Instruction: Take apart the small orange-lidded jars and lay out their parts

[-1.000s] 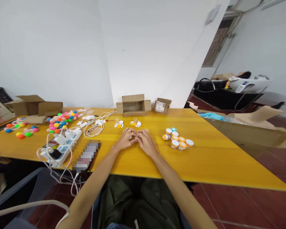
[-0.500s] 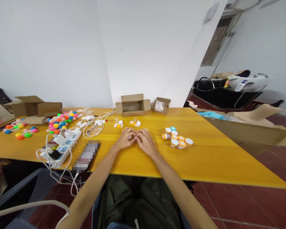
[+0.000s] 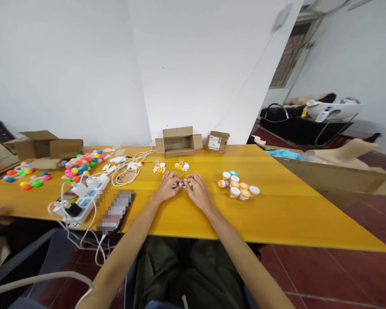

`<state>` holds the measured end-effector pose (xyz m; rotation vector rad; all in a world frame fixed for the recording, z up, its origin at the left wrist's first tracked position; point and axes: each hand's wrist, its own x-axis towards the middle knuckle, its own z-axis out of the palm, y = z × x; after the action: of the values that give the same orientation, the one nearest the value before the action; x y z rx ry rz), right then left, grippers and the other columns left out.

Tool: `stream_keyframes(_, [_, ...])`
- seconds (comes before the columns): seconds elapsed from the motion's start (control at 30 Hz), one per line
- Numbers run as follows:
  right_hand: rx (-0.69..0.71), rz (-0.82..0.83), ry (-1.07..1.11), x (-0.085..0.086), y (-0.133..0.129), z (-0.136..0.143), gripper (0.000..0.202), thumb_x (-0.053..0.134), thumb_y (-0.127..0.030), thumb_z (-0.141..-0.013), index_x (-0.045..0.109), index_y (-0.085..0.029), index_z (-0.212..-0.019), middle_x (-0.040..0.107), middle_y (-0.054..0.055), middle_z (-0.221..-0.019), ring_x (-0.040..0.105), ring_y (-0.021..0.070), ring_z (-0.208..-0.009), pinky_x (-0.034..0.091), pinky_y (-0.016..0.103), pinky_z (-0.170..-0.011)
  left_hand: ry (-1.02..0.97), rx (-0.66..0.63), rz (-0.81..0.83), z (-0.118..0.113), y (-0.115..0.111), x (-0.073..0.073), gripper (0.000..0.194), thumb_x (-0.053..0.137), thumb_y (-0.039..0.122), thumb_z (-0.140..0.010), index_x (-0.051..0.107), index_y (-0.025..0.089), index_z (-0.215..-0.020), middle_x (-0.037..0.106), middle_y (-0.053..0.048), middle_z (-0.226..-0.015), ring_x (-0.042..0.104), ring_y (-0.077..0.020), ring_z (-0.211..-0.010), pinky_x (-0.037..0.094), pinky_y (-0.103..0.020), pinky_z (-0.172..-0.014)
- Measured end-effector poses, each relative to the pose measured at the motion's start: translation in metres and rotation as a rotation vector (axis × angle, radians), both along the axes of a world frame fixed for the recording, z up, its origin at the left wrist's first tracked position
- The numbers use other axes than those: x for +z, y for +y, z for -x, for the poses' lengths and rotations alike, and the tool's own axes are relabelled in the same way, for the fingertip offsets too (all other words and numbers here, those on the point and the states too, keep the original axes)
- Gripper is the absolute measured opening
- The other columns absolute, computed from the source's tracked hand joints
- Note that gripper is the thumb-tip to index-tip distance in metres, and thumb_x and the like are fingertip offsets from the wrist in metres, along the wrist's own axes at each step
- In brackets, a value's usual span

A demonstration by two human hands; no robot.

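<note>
A phone (image 3: 116,210) lies near the front edge of the yellow table (image 3: 263,223), on the left, with a white power strip (image 3: 89,198) just beside it. The left hand (image 3: 167,189) and the right hand (image 3: 197,191) are positioned close together but apart over the tabletop, fingers curled and fingertips facing inward. Small white parts (image 3: 185,184) are located between the fingertips; whether either hand is clamped on a part cannot be determined at this size. A group of jars (image 3: 243,186) with white, orange and teal lids is located to the right of the right hand. Beyond the hands lie two clusters of small white and orange parts (image 3: 160,170). An open cardboard box (image 3: 180,152) and a smaller carton (image 3: 223,141) stand at the rear, before the white wall (image 3: 193,77).
</note>
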<state>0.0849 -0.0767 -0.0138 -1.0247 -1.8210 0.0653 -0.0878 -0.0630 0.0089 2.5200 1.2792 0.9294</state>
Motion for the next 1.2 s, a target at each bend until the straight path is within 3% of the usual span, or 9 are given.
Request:
stream_keyframes(0.43, [-0.015, 0.003, -0.010, -0.003, 0.002, -0.001, 0.019, 0.052, -0.012, -0.088, 0.060, -0.026, -0.077, 0.063, 0.006, -0.094, 0.059, 0.0244, -0.094, 0.050, 0.039, -0.085, 0.065, 0.066, 0.054, -0.001, -0.002, 0.001, 0.014, 0.064, 0.026, -0.084, 0.073, 0.028, -0.094, 0.056, -0.006, -0.112, 0.049, -0.0261, -0.110, 0.041, -0.043, -0.098])
stream_keyframes(0.63, [-0.001, 0.002, 0.003, -0.003, 0.002, -0.002, 0.020, 0.051, -0.011, -0.088, 0.061, -0.026, -0.079, 0.063, 0.006, -0.094, 0.058, 0.0248, -0.094, 0.050, 0.040, -0.085, 0.013, 0.034, 0.024, 0.001, 0.001, -0.001, 0.022, 0.064, 0.025, -0.083, 0.070, 0.028, -0.104, 0.055, -0.006, -0.110, 0.050, -0.0267, -0.110, 0.042, -0.044, -0.098])
stream_keyframes(0.83, [0.004, 0.014, 0.011, -0.005, 0.004, -0.002, 0.020, 0.052, -0.012, -0.088, 0.063, -0.026, -0.080, 0.063, 0.007, -0.094, 0.058, 0.0252, -0.093, 0.050, 0.041, -0.085, -0.020, 0.094, 0.031, 0.003, 0.004, -0.005, 0.031, 0.062, 0.018, -0.078, 0.064, 0.026, -0.108, 0.055, -0.005, -0.110, 0.051, -0.0264, -0.111, 0.043, -0.043, -0.097])
stream_keyframes(1.0, [-0.003, 0.005, 0.021, -0.004, 0.003, -0.002, 0.021, 0.051, -0.011, -0.088, 0.062, -0.026, -0.077, 0.063, 0.006, -0.093, 0.058, 0.0249, -0.093, 0.050, 0.040, -0.083, -0.037, 0.122, 0.037, 0.004, 0.007, -0.009, 0.027, 0.060, 0.012, -0.074, 0.064, 0.024, -0.098, 0.058, -0.006, -0.111, 0.053, -0.0258, -0.111, 0.044, -0.043, -0.098])
stream_keyframes(1.2, [0.007, 0.002, 0.009, -0.004, 0.003, -0.002, 0.022, 0.051, -0.009, -0.088, 0.061, -0.026, -0.077, 0.063, 0.006, -0.092, 0.058, 0.0243, -0.091, 0.051, 0.039, -0.082, -0.073, 0.114, 0.053, 0.002, 0.010, -0.009, 0.013, 0.059, 0.009, -0.075, 0.059, 0.022, -0.078, 0.063, -0.004, -0.094, 0.060, -0.0224, -0.097, 0.048, -0.039, -0.090])
